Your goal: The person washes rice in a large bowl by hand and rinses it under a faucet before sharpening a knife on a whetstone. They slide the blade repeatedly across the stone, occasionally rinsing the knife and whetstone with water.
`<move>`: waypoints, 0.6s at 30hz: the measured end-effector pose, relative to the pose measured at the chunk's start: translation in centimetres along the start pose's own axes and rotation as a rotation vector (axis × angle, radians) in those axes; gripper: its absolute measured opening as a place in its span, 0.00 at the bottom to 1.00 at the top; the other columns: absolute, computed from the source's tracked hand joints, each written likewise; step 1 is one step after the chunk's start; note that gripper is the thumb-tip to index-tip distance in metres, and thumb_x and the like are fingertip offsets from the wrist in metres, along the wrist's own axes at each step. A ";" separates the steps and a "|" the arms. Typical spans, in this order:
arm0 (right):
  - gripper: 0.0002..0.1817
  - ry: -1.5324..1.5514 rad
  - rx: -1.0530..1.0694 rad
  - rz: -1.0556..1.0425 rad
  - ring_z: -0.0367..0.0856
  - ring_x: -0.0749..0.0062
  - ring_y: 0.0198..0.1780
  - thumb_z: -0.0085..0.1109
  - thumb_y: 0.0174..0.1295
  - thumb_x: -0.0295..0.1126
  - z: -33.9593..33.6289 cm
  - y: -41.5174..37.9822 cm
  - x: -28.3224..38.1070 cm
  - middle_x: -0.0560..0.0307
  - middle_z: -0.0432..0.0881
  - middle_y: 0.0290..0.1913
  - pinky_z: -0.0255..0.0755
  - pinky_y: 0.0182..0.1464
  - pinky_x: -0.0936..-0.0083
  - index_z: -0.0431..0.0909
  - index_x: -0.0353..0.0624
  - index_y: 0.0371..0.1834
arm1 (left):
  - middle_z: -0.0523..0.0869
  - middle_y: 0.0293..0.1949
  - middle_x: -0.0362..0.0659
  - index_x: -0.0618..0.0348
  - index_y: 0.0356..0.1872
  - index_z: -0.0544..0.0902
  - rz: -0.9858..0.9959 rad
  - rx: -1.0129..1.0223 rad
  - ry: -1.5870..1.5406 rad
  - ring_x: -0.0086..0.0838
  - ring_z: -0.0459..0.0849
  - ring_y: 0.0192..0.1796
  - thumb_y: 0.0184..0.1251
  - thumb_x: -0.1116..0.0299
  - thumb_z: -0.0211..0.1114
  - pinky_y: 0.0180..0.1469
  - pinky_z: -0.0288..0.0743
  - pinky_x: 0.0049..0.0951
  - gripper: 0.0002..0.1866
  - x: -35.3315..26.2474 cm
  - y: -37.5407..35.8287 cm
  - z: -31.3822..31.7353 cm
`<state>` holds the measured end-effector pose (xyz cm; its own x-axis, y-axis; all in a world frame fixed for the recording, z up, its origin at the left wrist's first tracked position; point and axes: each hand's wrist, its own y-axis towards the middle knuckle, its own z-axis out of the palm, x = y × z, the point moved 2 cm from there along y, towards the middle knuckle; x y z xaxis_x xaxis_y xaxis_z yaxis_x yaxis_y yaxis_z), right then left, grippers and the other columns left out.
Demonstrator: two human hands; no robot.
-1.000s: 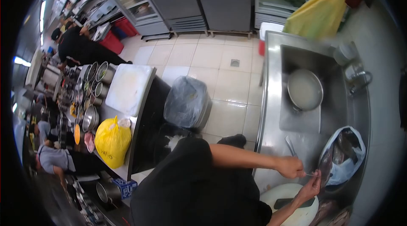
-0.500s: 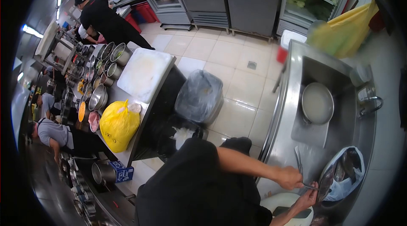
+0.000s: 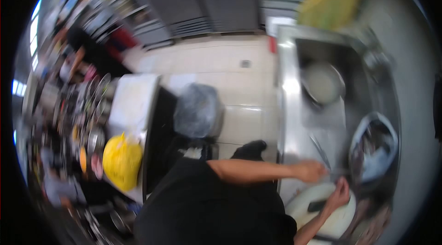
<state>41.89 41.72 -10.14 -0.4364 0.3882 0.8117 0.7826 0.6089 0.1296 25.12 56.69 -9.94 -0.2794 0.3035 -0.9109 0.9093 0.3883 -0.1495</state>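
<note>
My left hand is closed around a thin metal tool, blurred, which reaches toward a plastic-lined container holding dark, fish-like pieces. Just below the tool's far end, my right hand has its fingers pressed together; what they hold is too blurred to make out. Beneath my right hand and forearm is a round whitish object with a dark patch. A long metal utensil lies on the steel counter beside my left hand.
Beyond the counter is a sink with a round pan. A lined bin stands on the floor. Leftward are a yellow bag, a white board and metal pots. Two people are farther off.
The view has swung and blurred, so the sink and container sit farther up and left. Both hands remain close together by the container, with the right hand now slightly apart from the tool.
</note>
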 end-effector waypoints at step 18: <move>0.37 -0.536 -0.244 0.184 0.51 0.38 0.79 0.59 0.66 0.44 -6.1 -8.5 -1.8 0.49 0.62 0.78 0.47 0.74 0.38 0.62 0.42 0.76 | 0.86 0.30 0.59 0.63 0.38 0.87 0.095 0.361 0.317 0.52 0.86 0.35 0.72 0.52 0.62 0.40 0.77 0.43 0.20 -4.2 8.8 9.4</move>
<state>38.69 31.66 -9.24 -0.3974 0.8039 0.4425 0.9176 0.3477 0.1925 37.14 50.64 -11.03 -0.2192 0.5945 -0.7736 0.9685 0.0367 -0.2462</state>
